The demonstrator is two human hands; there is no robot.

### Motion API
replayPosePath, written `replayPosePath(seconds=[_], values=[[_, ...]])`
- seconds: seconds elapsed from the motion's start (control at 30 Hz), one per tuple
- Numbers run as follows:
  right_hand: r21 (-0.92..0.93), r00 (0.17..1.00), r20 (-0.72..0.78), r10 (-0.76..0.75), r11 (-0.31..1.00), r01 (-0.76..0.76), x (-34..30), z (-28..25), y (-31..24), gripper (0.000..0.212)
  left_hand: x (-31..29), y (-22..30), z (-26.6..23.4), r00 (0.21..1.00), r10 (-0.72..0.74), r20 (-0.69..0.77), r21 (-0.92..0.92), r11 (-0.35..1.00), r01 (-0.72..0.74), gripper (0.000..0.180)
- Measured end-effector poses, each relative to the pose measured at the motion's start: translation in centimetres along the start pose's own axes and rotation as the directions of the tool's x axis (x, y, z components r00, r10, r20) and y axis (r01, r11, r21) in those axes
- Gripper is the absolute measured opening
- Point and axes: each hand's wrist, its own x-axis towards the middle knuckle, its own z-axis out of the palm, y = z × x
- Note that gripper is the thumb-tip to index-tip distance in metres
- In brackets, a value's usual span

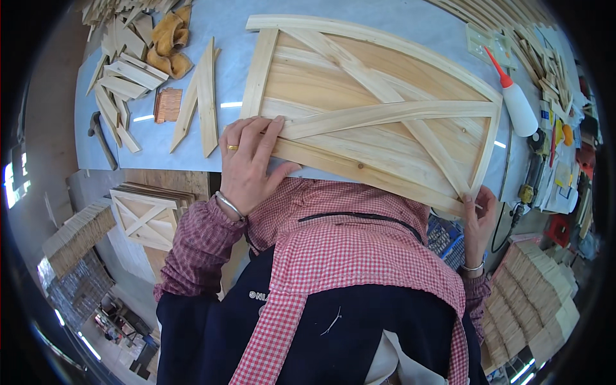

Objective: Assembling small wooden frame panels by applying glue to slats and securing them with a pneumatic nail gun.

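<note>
"Checked apron and dark top come closest, below the panel. What's cut off?"

"The top, by the lower rim. The panel, braced wood, lies on the table, hiding part of its near edge."

"Left hand?"

"Lightly closed on the panel's near left corner, fingertips on top, thumb at the near edge; the thumb's underside is hidden."

"Right hand?"

"At the panel's near right corner, thumb against it. Its fingers overlap, so I can't tell whether it grips."

"Left of the panel?"

"Two strips, then offcuts, a hammer and a tan bundle I can't identify."

"Right of it?"

"A white bottle; the clutter beyond is hard to make out."
</note>
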Motion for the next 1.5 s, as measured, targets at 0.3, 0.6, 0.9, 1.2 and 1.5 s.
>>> replayPosePath(seconds=[0.3, 0.6, 0.9, 1.2, 1.5], values=[[-0.057, 0.999, -0.047, -0.019, 0.998, 0.016, -0.3, 1.2, 0.3, 0.038, -0.6, -2.0, 2.0, 0.996, 0.064, -0.058, -0.145, 0.987, -0.072, 0.065], [-0.062, 0.995, -0.102, 0.004, 0.998, -0.010, -0.4, 1.0, -0.6, 0.038, -0.7, -2.3, 2.3, 0.992, 0.079, -0.096, -0.146, 0.985, -0.093, 0.066], [-0.410, 0.930, -0.008, -0.368, 0.849, 0.332, 0.3, 1.8, -5.6, 0.028, 0.0, -1.7, 0.6, 1.000, 0.028, -0.009, -0.216, 0.976, -0.029, 0.063], [-0.315, 0.944, 0.057, -0.324, 0.892, 0.325, 1.4, 2.3, -4.4, 0.024, -1.3, -2.9, 0.8, 0.994, -0.054, -0.094, -0.179, 0.983, 0.037, 0.053], [-0.222, 0.934, -0.117, -0.338, 0.925, 0.307, 2.9, 1.9, -3.6, 0.025, -1.0, -3.4, 1.6, 0.987, 0.052, -0.152, -0.251, 0.964, -0.090, 0.042]])
